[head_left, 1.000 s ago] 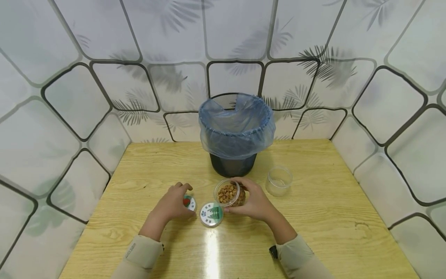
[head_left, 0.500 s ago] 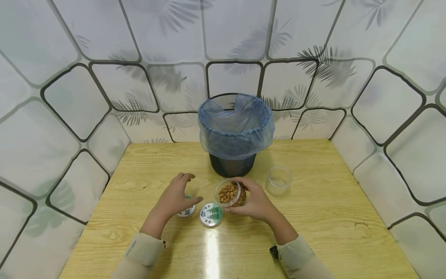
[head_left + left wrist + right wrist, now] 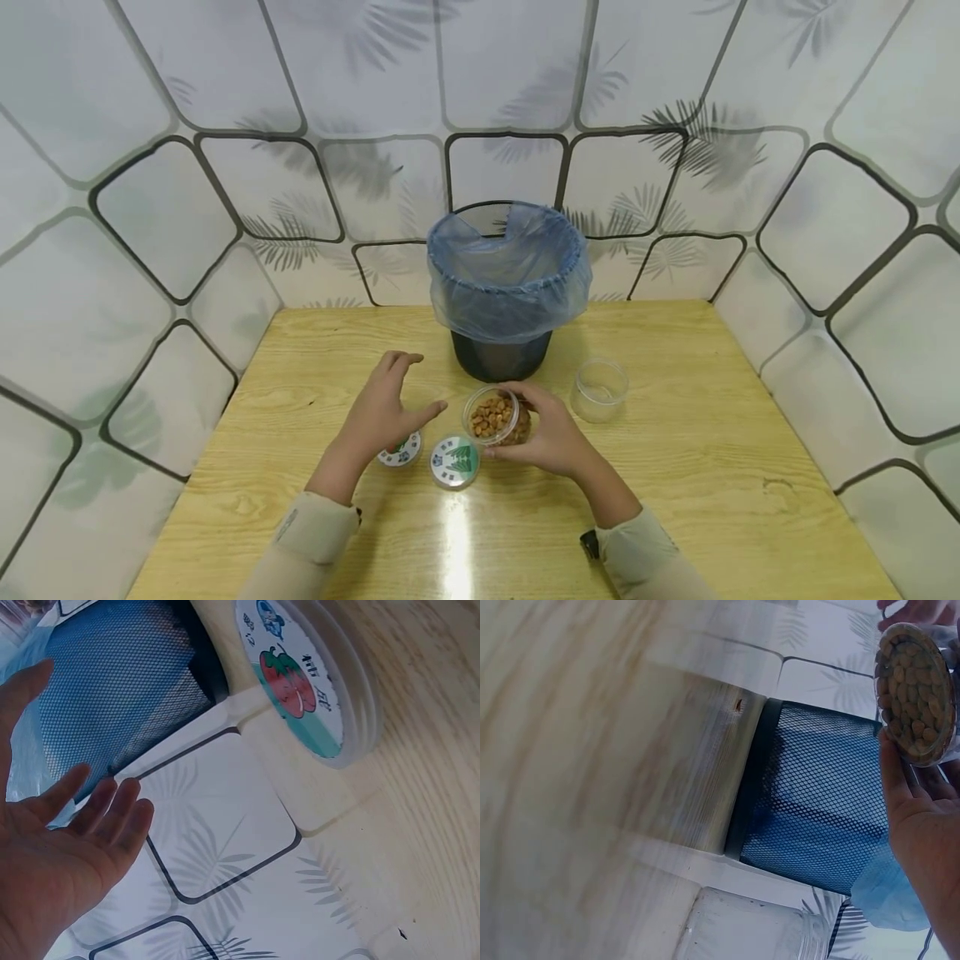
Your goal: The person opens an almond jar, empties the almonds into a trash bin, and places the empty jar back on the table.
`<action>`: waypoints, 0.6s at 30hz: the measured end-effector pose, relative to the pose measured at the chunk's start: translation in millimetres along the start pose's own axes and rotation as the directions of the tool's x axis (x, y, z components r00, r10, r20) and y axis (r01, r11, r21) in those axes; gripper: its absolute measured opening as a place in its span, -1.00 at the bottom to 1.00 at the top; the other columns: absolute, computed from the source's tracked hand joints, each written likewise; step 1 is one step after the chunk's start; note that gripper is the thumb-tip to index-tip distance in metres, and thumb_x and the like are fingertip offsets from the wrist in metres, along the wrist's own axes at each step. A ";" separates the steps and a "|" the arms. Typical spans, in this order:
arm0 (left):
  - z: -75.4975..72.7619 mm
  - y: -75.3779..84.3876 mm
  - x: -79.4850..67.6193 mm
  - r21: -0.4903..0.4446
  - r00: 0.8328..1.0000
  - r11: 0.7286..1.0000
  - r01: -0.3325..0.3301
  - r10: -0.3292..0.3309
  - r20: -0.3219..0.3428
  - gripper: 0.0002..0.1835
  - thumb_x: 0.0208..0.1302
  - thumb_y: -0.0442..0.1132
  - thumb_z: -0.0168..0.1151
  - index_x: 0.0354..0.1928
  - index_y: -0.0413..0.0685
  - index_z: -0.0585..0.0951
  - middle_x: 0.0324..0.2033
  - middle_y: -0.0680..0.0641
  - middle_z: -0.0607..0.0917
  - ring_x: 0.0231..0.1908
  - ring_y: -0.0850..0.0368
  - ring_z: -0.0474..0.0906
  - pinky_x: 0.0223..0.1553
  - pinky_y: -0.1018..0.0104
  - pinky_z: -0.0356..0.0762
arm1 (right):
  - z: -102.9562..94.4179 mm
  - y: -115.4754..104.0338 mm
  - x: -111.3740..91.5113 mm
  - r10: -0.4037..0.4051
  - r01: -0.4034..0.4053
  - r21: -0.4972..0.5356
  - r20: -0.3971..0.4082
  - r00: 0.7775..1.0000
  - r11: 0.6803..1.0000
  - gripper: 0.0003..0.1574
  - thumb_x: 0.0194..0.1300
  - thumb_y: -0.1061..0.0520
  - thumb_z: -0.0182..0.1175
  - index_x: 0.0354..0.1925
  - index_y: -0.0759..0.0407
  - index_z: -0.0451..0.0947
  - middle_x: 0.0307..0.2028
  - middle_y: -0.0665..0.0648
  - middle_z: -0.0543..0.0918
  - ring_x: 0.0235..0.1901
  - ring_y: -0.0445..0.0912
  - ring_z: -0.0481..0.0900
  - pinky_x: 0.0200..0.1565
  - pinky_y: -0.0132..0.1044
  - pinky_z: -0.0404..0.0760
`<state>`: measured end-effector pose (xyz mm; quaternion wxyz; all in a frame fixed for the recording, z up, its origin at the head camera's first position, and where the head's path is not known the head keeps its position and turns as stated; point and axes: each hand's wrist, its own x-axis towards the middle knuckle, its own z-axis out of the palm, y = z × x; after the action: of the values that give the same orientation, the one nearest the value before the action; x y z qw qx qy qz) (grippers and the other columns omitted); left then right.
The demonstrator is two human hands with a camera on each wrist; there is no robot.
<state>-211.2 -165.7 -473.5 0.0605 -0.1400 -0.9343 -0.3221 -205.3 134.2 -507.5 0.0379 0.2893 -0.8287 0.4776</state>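
My right hand [image 3: 546, 429] grips a clear plastic jar [image 3: 477, 414] with small brown nuts or beans [image 3: 492, 415] inside. The jar is lifted and tilted, its mouth towards the left; the right wrist view shows the contents against its base [image 3: 913, 697]. My left hand [image 3: 378, 412] holds nothing, thumb and fingers spread apart, above a round printed lid [image 3: 401, 454]. Partly covered in the head view, that lid shows a red vegetable picture in the left wrist view. Between the hands lies a second round lid [image 3: 454, 462], white with green leaves.
A black mesh bin [image 3: 501, 354] lined with a blue plastic bag [image 3: 510, 308] stands at the back of the wooden table [image 3: 712, 467], against the patterned wall. A clear jar [image 3: 600, 390] without a lid stands right of the right hand.
My left hand has moved up and away from the printed lid, its fingers spreading wider, and that lid has turned. The right hand with the jar has hardly moved.
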 end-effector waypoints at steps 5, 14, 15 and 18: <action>-1.5 1.9 2.8 -0.003 0.999 1.000 -0.015 0.015 -0.033 -0.05 0.26 0.26 0.50 0.53 -0.10 0.38 0.40 -0.18 0.40 0.34 -0.23 0.50 0.30 -0.22 0.57 | 0.5 -0.4 -0.2 0.015 -0.015 0.009 0.009 1.000 1.000 0.10 -0.08 -0.13 0.77 0.39 0.00 0.53 0.26 0.00 0.67 0.22 -0.05 0.68 0.19 -0.02 0.73; -4.3 9.4 6.6 -0.011 0.992 0.998 -0.058 0.057 -0.109 0.02 0.25 0.26 0.51 0.57 -0.13 0.33 0.46 -0.21 0.34 0.38 -0.27 0.48 0.32 -0.26 0.56 | 0.0 -1.4 -0.8 0.001 -0.002 0.019 0.014 1.000 1.000 0.11 -0.06 -0.13 0.77 0.40 0.04 0.53 0.26 0.04 0.67 0.22 -0.03 0.67 0.19 -0.02 0.73; -4.7 10.0 7.0 -0.013 0.991 0.998 -0.063 0.061 -0.117 0.02 0.25 0.25 0.51 0.58 -0.13 0.32 0.46 -0.21 0.34 0.37 -0.28 0.49 0.32 -0.26 0.56 | -0.2 -1.7 -1.0 0.001 -0.001 0.020 0.013 1.000 1.000 0.11 -0.07 -0.13 0.77 0.40 0.04 0.53 0.26 0.04 0.68 0.22 -0.03 0.67 0.19 -0.03 0.73; -6.1 11.4 8.7 -0.026 0.987 0.997 -0.074 0.070 -0.142 0.04 0.24 0.24 0.53 0.59 -0.11 0.30 0.47 -0.21 0.33 0.37 -0.29 0.48 0.32 -0.27 0.55 | -0.4 -2.2 -1.5 -0.002 0.001 0.018 0.011 1.000 1.000 0.12 -0.09 -0.12 0.78 0.40 0.02 0.53 0.26 0.08 0.68 0.22 -0.04 0.67 0.20 -0.03 0.73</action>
<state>-215.9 -159.0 -460.2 0.1356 -0.1517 -0.9169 -0.3433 -203.1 134.4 -506.1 0.0312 0.2928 -0.8243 0.4835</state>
